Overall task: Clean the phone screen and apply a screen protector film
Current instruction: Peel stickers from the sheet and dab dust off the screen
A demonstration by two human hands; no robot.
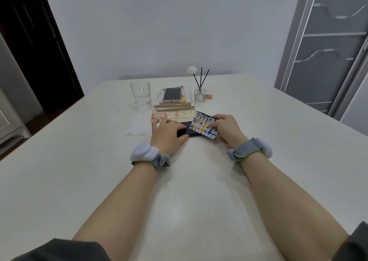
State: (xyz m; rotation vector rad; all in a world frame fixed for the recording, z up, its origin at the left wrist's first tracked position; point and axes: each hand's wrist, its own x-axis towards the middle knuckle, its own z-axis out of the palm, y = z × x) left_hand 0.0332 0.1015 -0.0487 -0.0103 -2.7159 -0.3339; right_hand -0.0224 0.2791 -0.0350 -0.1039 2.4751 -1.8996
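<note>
Your pale worktop (199, 201) runs to a plain white wall (169, 31), with a glass (140, 93) and a reed diffuser (199, 94) at its far side. The dark phone (187, 128) lies flat at centre. Your left hand (167, 133) grips its left end, fingers (159, 122) curled over it, and your right hand (227, 129) pinches a printed card (203, 124) against its right end

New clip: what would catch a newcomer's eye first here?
Both hands meet mid-table over a dark phone: the left hand grips its left end, and the right hand holds a colourful card on it. Behind stand a glass, a second phone and a diffuser.
</note>
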